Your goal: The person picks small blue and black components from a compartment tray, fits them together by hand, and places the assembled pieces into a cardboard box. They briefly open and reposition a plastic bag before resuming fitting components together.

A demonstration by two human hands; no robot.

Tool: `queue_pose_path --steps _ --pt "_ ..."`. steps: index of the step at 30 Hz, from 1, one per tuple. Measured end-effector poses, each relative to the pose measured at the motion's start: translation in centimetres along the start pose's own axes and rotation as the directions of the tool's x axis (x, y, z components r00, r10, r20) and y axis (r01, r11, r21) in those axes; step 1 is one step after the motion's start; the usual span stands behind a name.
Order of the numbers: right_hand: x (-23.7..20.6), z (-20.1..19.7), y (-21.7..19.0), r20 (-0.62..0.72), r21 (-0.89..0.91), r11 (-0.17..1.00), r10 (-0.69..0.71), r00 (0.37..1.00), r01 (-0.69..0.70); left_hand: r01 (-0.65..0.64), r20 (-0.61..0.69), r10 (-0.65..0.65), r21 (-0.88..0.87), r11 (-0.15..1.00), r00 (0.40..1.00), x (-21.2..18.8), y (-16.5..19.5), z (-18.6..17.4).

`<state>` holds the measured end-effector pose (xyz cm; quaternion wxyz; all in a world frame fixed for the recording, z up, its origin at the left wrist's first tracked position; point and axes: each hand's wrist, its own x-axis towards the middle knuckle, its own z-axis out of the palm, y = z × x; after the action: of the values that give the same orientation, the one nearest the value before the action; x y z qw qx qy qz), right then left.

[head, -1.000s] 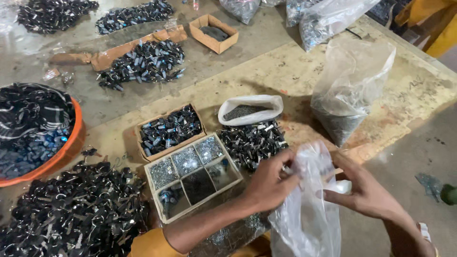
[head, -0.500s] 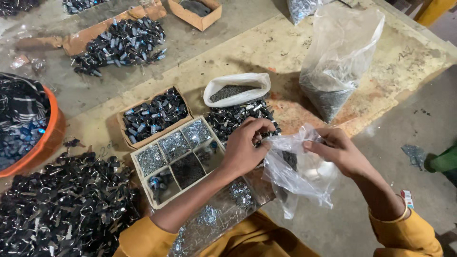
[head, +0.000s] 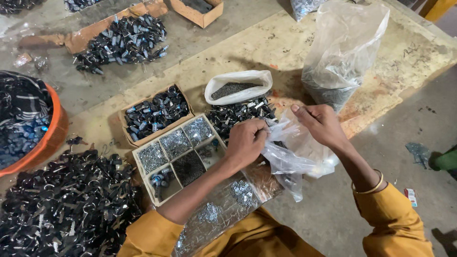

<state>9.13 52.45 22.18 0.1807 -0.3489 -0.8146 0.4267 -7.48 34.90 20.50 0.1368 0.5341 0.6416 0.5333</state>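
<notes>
Now both hands pinch the clear plastic bag (head: 290, 154) at five o'clock of the compartment tray (head: 178, 152): left hand (head: 246, 141) curled knuckles-up, right hand (head: 321, 124) gripping its rim. Since earlier, the bag hangs lower and flatter.

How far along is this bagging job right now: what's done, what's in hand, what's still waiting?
Done: the divided tray has small parts in its compartments, and one white bag sits open with dark bits inside. In hand: the left hand and right hand both grip a clear plastic bag over a pile of black parts. Left: bigger black piles and an orange tub remain loose.
</notes>
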Motion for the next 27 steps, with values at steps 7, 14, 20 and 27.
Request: queue_pose_path --steps 7,14,20,27 --pt "0.3 0.5 -0.2 -0.010 -0.036 0.993 -0.111 0.994 0.110 0.141 0.020 -0.141 -0.001 0.990 0.990 0.0 1.0 -1.4" --pt "-1.4 0.3 -1.4 0.098 -0.016 0.970 -0.238 0.966 0.241 -0.330 -0.007 0.381 0.486 0.809 0.925 0.0 4.6 -2.7" --pt "-1.5 0.3 -1.7 0.047 -0.075 0.967 -0.242 0.969 0.245 -0.527 0.177 0.527 0.555 0.644 0.831 -0.1 3.9 -2.2" --pt "2.0 0.0 -0.1 0.058 -0.067 0.984 -0.160 0.985 0.164 -0.425 0.087 0.455 0.544 0.724 0.886 -1.0 2.8 -3.4"
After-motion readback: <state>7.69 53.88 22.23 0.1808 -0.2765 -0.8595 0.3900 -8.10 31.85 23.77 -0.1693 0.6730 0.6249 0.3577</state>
